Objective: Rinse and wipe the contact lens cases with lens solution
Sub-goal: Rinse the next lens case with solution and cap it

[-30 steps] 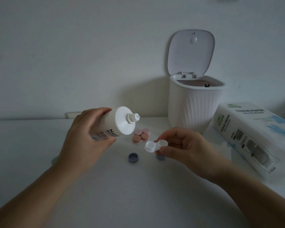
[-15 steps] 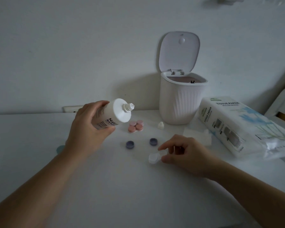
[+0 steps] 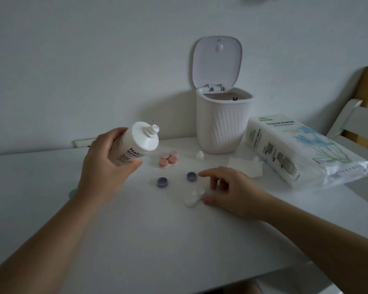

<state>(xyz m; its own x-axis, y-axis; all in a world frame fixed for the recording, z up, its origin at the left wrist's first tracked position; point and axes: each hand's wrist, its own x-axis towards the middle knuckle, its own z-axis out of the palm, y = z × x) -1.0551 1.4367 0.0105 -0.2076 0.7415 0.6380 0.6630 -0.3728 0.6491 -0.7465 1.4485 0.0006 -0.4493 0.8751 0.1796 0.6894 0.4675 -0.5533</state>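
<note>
My left hand (image 3: 106,166) grips a white lens solution bottle (image 3: 136,145), tilted with its uncapped nozzle pointing up and to the right. A white lens case (image 3: 193,197) lies on the white table (image 3: 157,240). My right hand (image 3: 234,192) rests beside it with loosely spread fingers, the thumb at the case's edge and the index finger near one purple cap (image 3: 191,176). A second purple cap (image 3: 162,182) sits to the left. A closed pink case (image 3: 168,159) lies behind them.
A small white bottle cap (image 3: 199,155) stands near an open-lidded white bin (image 3: 221,128) at the wall. A loose tissue (image 3: 244,166) and a tissue paper pack (image 3: 295,153) lie on the right. A chair (image 3: 348,115) stands past the table's right edge.
My right hand brought the white case down from under the nozzle onto the table and loosened its fingers. My left hand tipped the bottle's nozzle upward.
</note>
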